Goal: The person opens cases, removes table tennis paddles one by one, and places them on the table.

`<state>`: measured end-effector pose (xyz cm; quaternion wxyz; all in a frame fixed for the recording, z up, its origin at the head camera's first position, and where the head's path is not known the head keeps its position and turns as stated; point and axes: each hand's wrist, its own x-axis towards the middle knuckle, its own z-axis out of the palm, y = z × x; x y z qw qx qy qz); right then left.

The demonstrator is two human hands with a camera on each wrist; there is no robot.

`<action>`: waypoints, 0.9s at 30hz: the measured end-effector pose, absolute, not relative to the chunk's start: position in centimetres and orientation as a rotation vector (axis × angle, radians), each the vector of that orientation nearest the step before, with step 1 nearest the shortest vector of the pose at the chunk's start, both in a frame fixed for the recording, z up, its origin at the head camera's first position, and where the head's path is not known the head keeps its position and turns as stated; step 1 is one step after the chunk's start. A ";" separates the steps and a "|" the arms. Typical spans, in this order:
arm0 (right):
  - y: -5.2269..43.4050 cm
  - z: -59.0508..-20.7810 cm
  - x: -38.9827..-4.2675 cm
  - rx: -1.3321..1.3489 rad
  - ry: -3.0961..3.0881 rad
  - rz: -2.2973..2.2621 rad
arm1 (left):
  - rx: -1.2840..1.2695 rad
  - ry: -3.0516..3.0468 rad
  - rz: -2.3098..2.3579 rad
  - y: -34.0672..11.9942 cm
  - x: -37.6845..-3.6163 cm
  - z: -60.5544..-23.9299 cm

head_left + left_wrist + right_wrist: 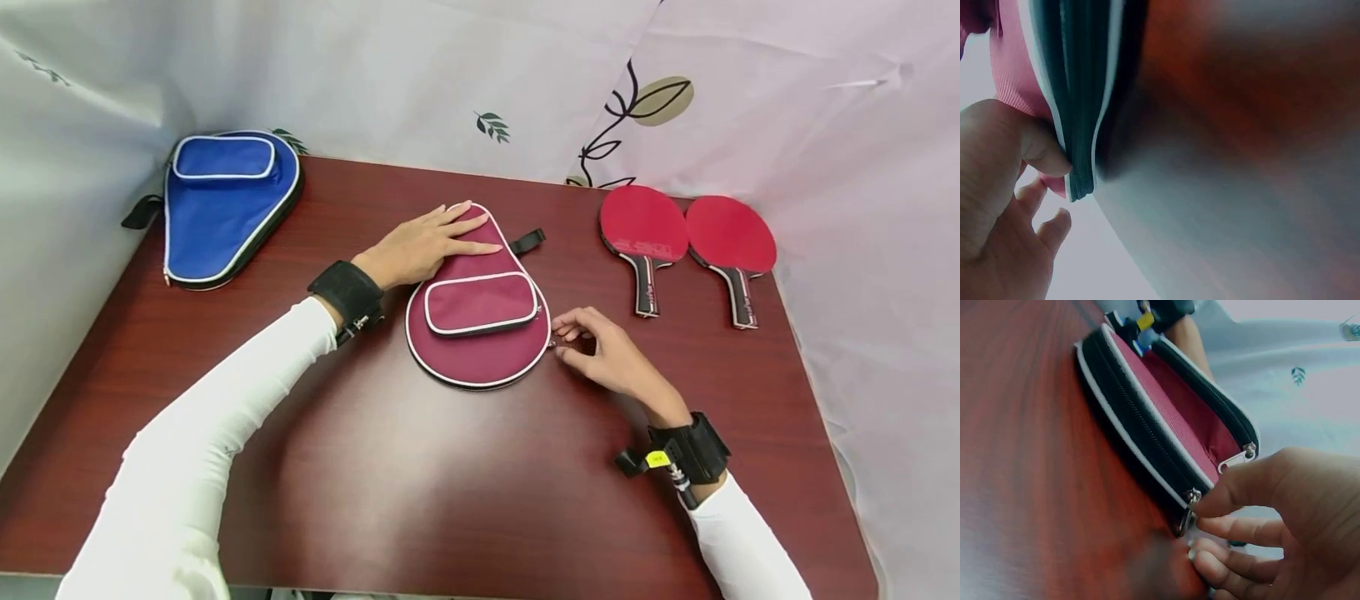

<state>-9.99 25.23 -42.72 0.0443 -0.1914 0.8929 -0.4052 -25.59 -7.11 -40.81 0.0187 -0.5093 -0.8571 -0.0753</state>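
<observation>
The maroon paddle case [480, 325] is lying mid-table, looking soft and light. The left hand [420, 248] is pressing it with flat, spread fingers; the right hand [607, 354] is pinching the zipper pull [1190, 509], the best hold.

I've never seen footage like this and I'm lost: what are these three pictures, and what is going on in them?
No machine here: a person wears three cameras, one on the head and one strapped to each wrist. The head view looks down on a dark red table. The left hand presses flat on the narrow end of a maroon paddle case. The right hand pinches the zipper pull on the case's edge; the right wrist view shows this close up. The left wrist view is a blurred close-up of the case's edge. Also on the table: a blue case and two red paddles.
</observation>
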 end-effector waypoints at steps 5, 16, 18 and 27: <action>24.7 -43.6 -9.0 -0.605 2.918 -1.218 | -1.594 -2.656 -0.208 -5.8 -27.0 -40.6; 24.1 -45.6 -8.4 -0.727 3.005 -1.326 | -1.466 -2.762 -0.679 -7.1 -27.6 -42.0; 24.2 -45.9 -8.3 -0.734 3.008 -1.330 | -1.448 -2.774 -0.803 -7.3 -27.7 -42.1; 24.7 -47.0 -8.2 -0.837 2.941 -1.534 | -1.491 -2.675 -1.023 -6.6 -27.1 -42.9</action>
